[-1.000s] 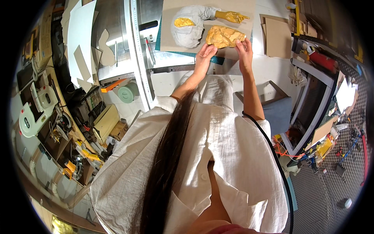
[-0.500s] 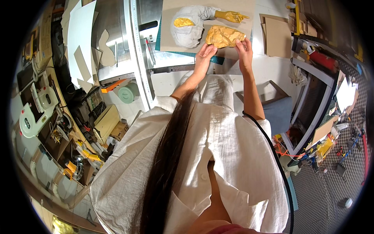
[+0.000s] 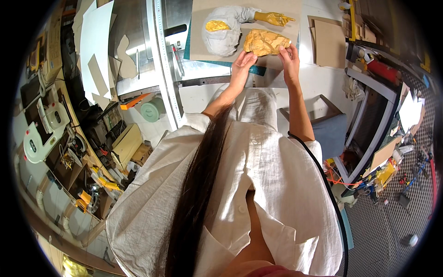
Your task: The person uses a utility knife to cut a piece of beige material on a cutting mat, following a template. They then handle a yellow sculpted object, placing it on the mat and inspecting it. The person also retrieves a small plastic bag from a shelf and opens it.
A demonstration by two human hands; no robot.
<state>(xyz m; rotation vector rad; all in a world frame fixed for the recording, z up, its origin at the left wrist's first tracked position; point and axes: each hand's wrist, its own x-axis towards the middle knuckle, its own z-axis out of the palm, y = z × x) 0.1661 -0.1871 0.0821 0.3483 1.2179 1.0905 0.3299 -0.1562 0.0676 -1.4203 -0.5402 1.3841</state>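
My left hand (image 3: 242,64) and my right hand (image 3: 289,60) grip an ochre, crumpled rock-like lump (image 3: 264,42) at its two near corners, fingers closed on it. The lump is over a beige board (image 3: 200,16); whether it rests on the board is unclear. Left of it lies a pale grey, rounded figure piece (image 3: 220,42) with a yellow patch and a bent sleeve, ending in a yellow model hand (image 3: 277,19) that points right. A teal cutting mat (image 3: 256,70) shows under the board.
A long metal rule (image 3: 164,69) crosses the bench at left, beside white sheets (image 3: 92,41) and cut card. Brown boards (image 3: 328,46) lie at right. A grey chair (image 3: 325,138), a metal frame (image 3: 369,85) and cluttered tool shelves (image 3: 69,157) surround me.
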